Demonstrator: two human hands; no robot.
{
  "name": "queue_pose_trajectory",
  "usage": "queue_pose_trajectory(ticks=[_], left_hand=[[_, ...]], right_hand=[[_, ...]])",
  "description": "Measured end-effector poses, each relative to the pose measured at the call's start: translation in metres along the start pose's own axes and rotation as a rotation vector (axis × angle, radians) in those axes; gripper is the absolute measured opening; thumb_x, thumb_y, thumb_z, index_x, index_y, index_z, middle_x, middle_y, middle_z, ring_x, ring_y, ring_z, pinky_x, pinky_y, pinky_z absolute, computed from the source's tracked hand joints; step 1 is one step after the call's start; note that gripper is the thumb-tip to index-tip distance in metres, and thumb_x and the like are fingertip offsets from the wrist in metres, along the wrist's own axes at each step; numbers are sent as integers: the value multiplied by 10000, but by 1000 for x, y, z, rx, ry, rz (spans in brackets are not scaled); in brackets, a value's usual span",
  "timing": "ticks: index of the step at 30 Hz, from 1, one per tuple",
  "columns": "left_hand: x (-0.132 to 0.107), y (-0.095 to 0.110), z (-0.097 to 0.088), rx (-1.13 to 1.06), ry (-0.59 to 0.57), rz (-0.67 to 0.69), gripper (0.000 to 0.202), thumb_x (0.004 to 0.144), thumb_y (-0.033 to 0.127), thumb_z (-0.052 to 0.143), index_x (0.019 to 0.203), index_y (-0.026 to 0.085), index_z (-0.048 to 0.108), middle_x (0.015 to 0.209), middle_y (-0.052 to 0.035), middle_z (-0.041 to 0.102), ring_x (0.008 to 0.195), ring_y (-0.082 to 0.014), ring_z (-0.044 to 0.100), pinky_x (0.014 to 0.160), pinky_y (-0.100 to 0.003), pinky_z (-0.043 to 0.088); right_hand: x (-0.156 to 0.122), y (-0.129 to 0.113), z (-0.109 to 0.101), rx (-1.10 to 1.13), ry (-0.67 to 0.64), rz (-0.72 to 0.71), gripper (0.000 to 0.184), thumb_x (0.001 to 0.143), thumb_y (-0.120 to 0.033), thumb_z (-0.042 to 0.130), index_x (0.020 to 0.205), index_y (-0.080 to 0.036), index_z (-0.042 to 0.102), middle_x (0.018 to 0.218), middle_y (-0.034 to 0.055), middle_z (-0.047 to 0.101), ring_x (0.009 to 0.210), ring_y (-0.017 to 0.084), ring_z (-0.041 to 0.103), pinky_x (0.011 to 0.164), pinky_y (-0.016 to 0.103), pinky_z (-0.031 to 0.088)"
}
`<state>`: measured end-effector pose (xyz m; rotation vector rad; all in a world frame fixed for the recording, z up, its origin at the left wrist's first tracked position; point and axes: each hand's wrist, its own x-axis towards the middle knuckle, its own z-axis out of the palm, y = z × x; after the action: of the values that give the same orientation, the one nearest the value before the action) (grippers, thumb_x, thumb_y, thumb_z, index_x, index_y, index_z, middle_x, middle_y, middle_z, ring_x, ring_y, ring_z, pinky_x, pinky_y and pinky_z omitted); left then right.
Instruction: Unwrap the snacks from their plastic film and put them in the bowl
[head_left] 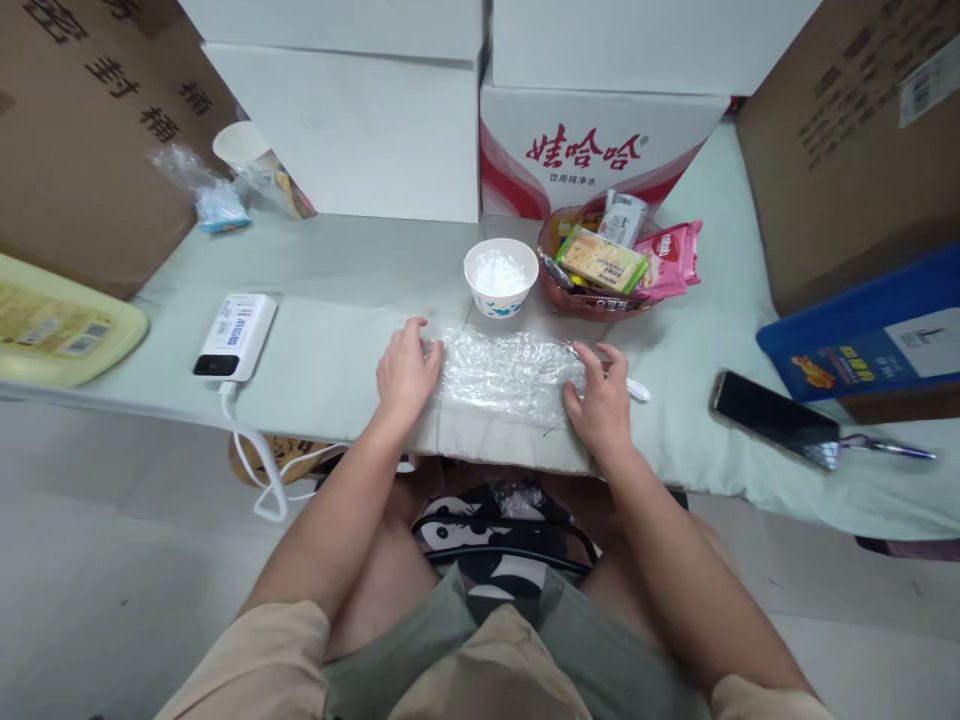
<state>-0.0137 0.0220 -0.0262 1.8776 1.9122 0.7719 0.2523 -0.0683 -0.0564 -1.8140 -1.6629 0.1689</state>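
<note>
A crumpled sheet of clear plastic wrap [506, 372] lies flat on the pale green cloth-covered table [330, 350], right at its near edge. My left hand [405, 372] rests on the sheet's left end with fingers laid down on it. My right hand [600, 395] presses the right end, fingers curled over the edge. Just behind the sheet stands a white paper bowl [500, 277] with something white inside. A small white object [637, 390] pokes out beside my right hand.
A reddish basket of snack packets [600, 265] sits behind on the right. A white power bank [236, 335] with a cable lies left, a phone [776, 418] and pen [889, 448] right. White and brown cartons [360, 130] line the back. A paper cup [241, 148] stands far left.
</note>
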Motion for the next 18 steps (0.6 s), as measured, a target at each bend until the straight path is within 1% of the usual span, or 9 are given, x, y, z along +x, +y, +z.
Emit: queue_pose_trajectory(ticks=[1,3,5,8,10,11,13,16,18], left_hand=[[-1,-2,1,-6,-2,42,381,830,318,604,1201,232,620,1002,-117,649,969,-314,624,889,-431,462],[0,-5,2,-21,-25,116,466,807,255,609,1273,242,592,1079,-124,644,1048,-326,598,959,-462,444],[2,-6,4,-39,-72,135,477,782,182,592,1254,248,600,1015,-91,668,1018,-306,598,965,-454,442],[6,-6,4,-114,-154,76,495,724,104,573,1200,239,603,871,-36,662,844,-243,602,871,-401,470],[8,-5,3,-227,-208,54,505,695,89,571,1179,233,586,832,-13,636,753,-198,582,800,-360,478],[8,-4,2,-305,-235,57,509,686,88,573,1175,232,573,826,-3,621,730,-178,575,772,-341,480],[8,-1,1,-487,-295,74,508,681,97,580,1170,232,545,825,11,591,725,-151,580,739,-311,485],[6,8,0,-714,-427,107,484,682,126,594,1148,233,517,809,29,551,729,-134,601,733,-299,502],[4,16,-1,-810,-541,141,480,669,150,621,1127,237,507,785,44,531,707,-125,603,728,-296,510]], right_hand=[[-1,-1,0,-35,-4,-40,567,827,-160,531,1374,-306,522,1386,142,426,1131,308,550,981,552,477],[-3,-4,0,-102,-25,-102,626,807,-104,507,1390,-333,510,1411,132,429,1259,342,483,1033,588,418],[-8,-9,-3,-153,-89,-122,705,765,-56,491,1412,-336,489,1435,127,434,1334,355,433,1068,602,367],[-24,-18,-13,-182,-250,-106,803,691,-26,483,1436,-326,461,1405,122,487,1370,358,415,1113,639,278],[-36,-23,-24,-151,-332,-117,821,669,-50,492,1439,-332,447,1393,114,509,1401,376,389,1129,691,199],[-40,-25,-30,-119,-333,-124,805,676,-78,502,1436,-333,442,1402,109,508,1420,388,366,1134,711,159],[-41,-28,-39,-36,-258,-134,719,728,-165,534,1424,-323,441,1420,102,508,1442,396,342,1155,709,110],[-20,-34,-36,100,-163,-175,608,804,-318,579,1400,-277,463,1411,114,539,1424,362,389,1192,606,197],[2,-40,-23,161,-219,-225,630,794,-374,617,1393,-233,482,1436,138,536,1418,356,401,1178,559,271]])
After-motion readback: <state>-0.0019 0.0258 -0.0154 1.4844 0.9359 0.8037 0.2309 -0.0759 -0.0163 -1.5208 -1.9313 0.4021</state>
